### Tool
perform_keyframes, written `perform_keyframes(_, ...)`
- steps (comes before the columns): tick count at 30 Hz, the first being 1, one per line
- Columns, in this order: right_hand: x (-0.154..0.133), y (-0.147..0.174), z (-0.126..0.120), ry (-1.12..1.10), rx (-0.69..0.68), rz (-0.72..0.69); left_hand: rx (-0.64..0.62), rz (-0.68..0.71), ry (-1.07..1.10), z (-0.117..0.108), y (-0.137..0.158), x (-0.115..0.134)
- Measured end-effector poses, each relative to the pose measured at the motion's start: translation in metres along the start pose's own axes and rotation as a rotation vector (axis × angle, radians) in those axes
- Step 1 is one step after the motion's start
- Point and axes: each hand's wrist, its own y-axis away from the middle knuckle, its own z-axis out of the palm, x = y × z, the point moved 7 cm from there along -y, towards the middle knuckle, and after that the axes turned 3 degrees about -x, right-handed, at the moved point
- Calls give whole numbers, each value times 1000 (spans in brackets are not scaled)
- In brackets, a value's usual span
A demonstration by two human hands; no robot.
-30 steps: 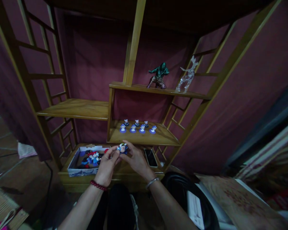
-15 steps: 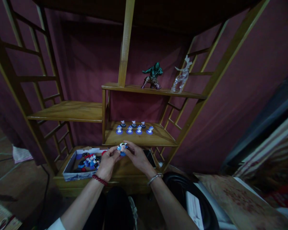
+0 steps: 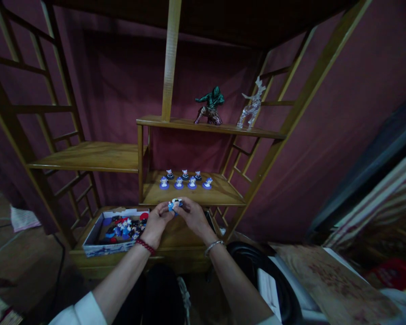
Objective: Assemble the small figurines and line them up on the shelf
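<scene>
A small blue-and-white figurine (image 3: 174, 206) is pinched between my two hands, just in front of the small shelf's front edge. My left hand (image 3: 157, 222) grips its left side with thumb and fingers. On the other side my right hand (image 3: 195, 220) has its fingertips closed on it. Behind, on the small shelf (image 3: 189, 196), stand several purple-and-white figurines (image 3: 179, 182) in a front row. Three dark-based figurines (image 3: 185, 174) form a row behind them. An open cardboard box (image 3: 91, 237) at the lower left holds a heap of similar small figures.
On the upper shelf (image 3: 176, 123) stand a crouching green-and-bronze figure (image 3: 211, 104) and a clear deer-like figure (image 3: 252, 106). A left shelf (image 3: 84, 154) sits beside a wooden post (image 3: 171, 63). Lower right is a round black object (image 3: 250, 257). A cable (image 3: 61, 262) runs along the floor at left.
The figurine has turned and tilted slightly between my fingers, both hands still on it. My view has shifted a little, so the shelves appear farther left.
</scene>
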Motion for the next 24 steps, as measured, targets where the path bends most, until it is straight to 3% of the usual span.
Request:
perform_keyframes(8, 3, -5, -2, -8, 18, 10, -66, -6, 109, 7, 2, 3)
perform_keyframes(13, -3, -6, 1, -26, -4, 8, -90, -75, 218, 2, 8, -5)
perform_keyframes(24, -17, -6, 13, -66, -97, 20, -96, -64, 321, -6, 19, 2)
